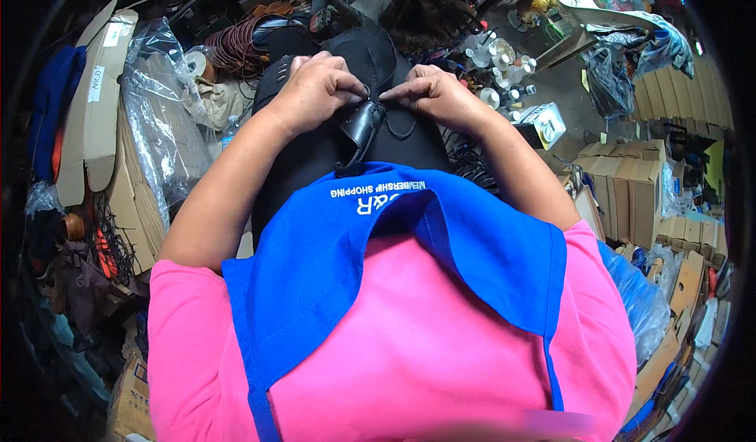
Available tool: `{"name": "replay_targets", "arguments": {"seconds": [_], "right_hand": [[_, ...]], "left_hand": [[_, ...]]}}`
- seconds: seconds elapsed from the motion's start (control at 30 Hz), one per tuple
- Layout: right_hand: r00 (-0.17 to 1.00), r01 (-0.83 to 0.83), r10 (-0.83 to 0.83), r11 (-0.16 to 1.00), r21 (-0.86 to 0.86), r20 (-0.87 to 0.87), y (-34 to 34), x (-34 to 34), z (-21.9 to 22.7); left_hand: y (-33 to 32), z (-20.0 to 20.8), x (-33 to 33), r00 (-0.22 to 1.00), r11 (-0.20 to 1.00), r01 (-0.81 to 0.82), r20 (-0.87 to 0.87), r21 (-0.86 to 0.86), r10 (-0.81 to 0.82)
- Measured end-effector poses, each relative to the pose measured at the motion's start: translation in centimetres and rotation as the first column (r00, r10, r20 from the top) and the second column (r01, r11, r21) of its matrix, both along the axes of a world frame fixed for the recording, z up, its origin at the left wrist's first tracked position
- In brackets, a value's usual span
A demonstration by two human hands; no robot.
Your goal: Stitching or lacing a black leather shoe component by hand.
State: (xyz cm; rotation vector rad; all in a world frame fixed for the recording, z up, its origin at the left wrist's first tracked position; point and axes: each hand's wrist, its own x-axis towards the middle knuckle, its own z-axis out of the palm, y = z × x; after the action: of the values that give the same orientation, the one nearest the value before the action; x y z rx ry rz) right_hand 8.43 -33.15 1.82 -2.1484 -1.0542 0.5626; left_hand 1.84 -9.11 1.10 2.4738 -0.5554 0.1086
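On my lap lies a black item [360,131] that looks like a lace-up shoe, its glossy curved part facing me. A thin black lace [402,133] loops out beside it. My left hand [319,89] is closed in a pinch at the top of this item, thumb and forefinger on what looks like the lace. Opposite it, close by, my right hand [442,97] pinches at the same spot, fingertips pointing left. The thin strand between the fingertips is hard to make out against the dark cloth. A blue apron [315,214] covers my front just below.
Several white bottles [500,60] stand to the right, near a white rectangular container [543,125]. Cardboard boxes [622,182] are stacked farther right. At the left are a cardboard piece [90,119], clear plastic wrapping [161,111] and a coil of reddish cord [240,44].
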Motion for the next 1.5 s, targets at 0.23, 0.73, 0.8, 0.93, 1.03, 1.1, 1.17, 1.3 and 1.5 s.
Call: {"name": "replay_targets", "arguments": {"seconds": [0.23, 0.73, 0.8, 0.93, 1.03, 1.1, 1.17, 1.3, 1.5], "right_hand": [[0.97, 0.204, -0.194, 0.977, 0.059, -0.145, -0.2, -2.3, 0.3], [0.875, 0.374, -0.301, 0.918, 0.132, -0.38, 1.8, -2.3, -1.9], [0.904, 0.334, -0.265, 0.928, 0.168, -0.335, 1.6, -2.1, -2.4], [0.959, 0.283, -0.265, 0.918, 0.279, -0.1, 0.7, -1.9, -2.0], [0.818, 0.464, -0.297, 0.847, 0.258, -0.493, -0.7, -1.7, -2.9], [0.808, 0.471, -0.294, 0.843, 0.26, -0.511, -0.9, -2.0, -2.3], [0.956, 0.291, -0.289, 0.932, 0.218, -0.043, -0.9, -2.3, -1.4], [0.935, 0.294, -0.258, 0.947, 0.126, -0.244, -2.9, -2.2, -1.4], [0.84, 0.348, -0.267, 0.933, 0.092, -0.473, -4.0, -2.1, 1.0]], "left_hand": [[0.2, 0.4, -2.0, 0.975, 0.983, -0.181, -0.131, -0.021, 0.177], [-1.1, -0.5, 0.4, 0.855, 0.955, -0.271, -0.487, -0.122, 0.18], [-0.8, -0.7, 0.5, 0.841, 0.943, -0.252, -0.531, -0.217, 0.103], [0.0, 0.2, -0.3, 0.972, 0.986, -0.164, -0.176, -0.039, 0.155], [0.3, 1.0, -1.0, 0.964, 0.981, -0.194, -0.189, -0.022, 0.186], [0.0, 1.7, -1.2, 0.95, 0.984, -0.176, -0.258, 0.026, 0.177], [-0.5, 2.0, -1.1, 0.949, 0.988, -0.147, -0.274, 0.051, 0.156], [-1.2, 2.5, -0.3, 0.961, 0.989, -0.024, -0.268, 0.148, 0.064], [-0.8, 2.4, -0.2, 0.987, 0.956, 0.082, -0.156, 0.282, -0.039]]}}
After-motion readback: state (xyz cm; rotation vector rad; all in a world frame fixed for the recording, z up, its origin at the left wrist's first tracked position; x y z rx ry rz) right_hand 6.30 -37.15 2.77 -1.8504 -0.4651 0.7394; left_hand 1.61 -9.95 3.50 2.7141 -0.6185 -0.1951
